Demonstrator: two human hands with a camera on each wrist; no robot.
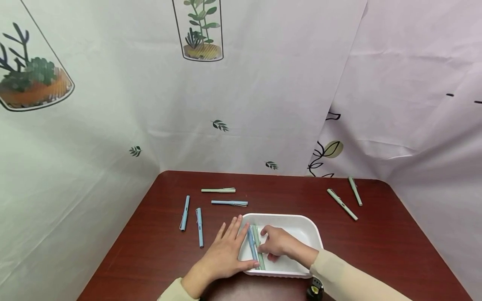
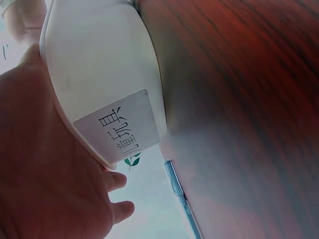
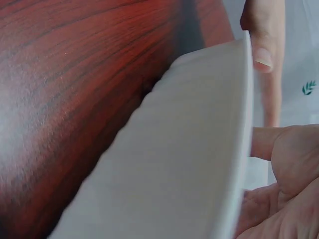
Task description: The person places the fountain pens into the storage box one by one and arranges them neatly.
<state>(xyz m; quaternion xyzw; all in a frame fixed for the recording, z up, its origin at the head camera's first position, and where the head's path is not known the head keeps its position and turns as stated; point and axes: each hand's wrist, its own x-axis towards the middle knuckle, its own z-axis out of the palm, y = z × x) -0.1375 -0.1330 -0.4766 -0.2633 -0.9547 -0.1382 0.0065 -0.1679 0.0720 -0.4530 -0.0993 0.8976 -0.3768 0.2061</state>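
Observation:
A white tray (image 1: 297, 225) sits at the front of the table. Inside it, along its left side, a light blue pen (image 1: 251, 241) and a light green pen (image 1: 257, 242) lie side by side. My left hand (image 1: 227, 253) rests on the tray's left rim with fingers spread, its thumb near the pens' lower ends. Over the tray, my right hand (image 1: 279, 242) is beside the green pen, index finger and thumb apart, the thumb tip at the pen. In the left wrist view, a label (image 2: 119, 124) shows on the tray's outer wall beside the left palm.
Left of and behind the tray lie blue pens (image 1: 184, 213), (image 1: 200, 228), (image 1: 229, 203) and a green pen (image 1: 218, 190). Two green pens (image 1: 342, 204), (image 1: 355, 191) lie at the back right. Printed cloth (image 1: 244, 104) hangs behind the dark red table (image 1: 150, 251).

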